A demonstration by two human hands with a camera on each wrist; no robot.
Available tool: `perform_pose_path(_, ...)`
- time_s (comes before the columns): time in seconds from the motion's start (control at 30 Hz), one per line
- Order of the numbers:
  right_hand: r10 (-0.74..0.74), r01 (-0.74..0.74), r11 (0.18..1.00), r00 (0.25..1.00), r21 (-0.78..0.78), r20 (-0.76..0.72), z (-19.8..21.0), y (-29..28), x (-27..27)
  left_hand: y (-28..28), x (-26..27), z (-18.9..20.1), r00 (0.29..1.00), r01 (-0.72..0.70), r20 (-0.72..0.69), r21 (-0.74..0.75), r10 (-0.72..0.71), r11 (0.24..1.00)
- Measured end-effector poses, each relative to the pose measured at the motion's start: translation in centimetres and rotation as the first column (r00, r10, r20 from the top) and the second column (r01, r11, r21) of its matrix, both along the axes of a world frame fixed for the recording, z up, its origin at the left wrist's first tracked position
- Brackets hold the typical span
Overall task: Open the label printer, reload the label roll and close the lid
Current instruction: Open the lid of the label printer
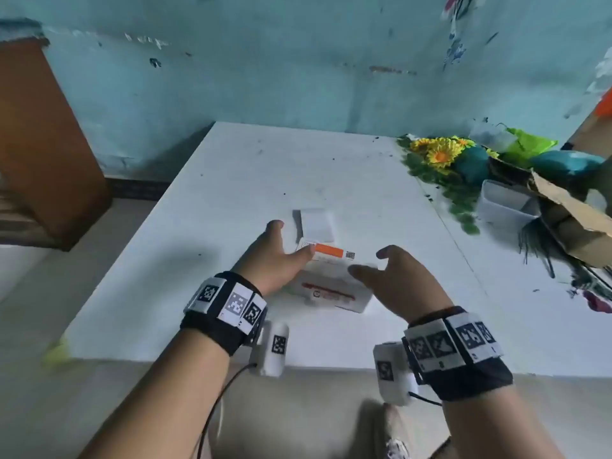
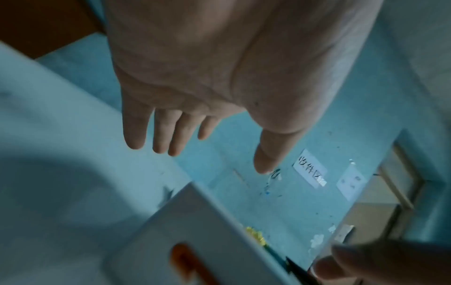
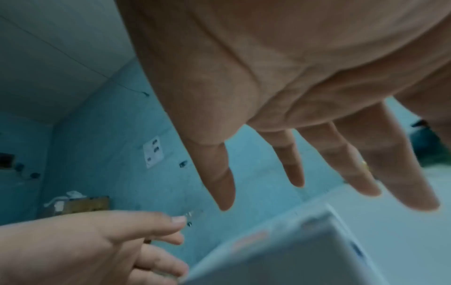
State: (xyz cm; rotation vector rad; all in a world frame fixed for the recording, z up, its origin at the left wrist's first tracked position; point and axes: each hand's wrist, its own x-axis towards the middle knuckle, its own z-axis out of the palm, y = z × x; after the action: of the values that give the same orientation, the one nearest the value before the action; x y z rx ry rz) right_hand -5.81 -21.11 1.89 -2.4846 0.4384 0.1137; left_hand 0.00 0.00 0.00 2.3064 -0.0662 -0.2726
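Head view, frame centre: our left hand (image 1: 272, 256) and right hand (image 1: 390, 276) spread, empty, flanking box (image 1: 331, 286); we'd grip both sides evenly.

White counter (image 1: 231, 180), flecked with dark specks. On it a white box (image 1: 328, 283) with an orange band and red print, a plain white block (image 1: 318, 225) behind it. Teal wall (image 1: 265, 71), scuffed and patchy. Yellow-and-orange flowers (image 1: 437, 150) over green leaves at the far right. Black wristbands (image 1: 225, 309) carry black-and-white square code patterns. Brown cabinet (image 1: 39, 144) on the left.
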Motion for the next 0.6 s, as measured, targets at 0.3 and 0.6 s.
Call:
perform_pose_path(0.3,0.018,-0.02,0.999,0.996,0.033,0.082,-5.1,-1.6,3.7,-1.0,4.4,-4.9,0.995,-0.052,0.079,-0.011,0.053,0.999)
perform_pose_path(0.6,-0.089,0.084,0.992,0.994,0.094,0.057,-7.0,-3.1,5.9,-0.4,5.2,-7.2,0.969,-0.186,0.131,-0.178,0.21,0.966)
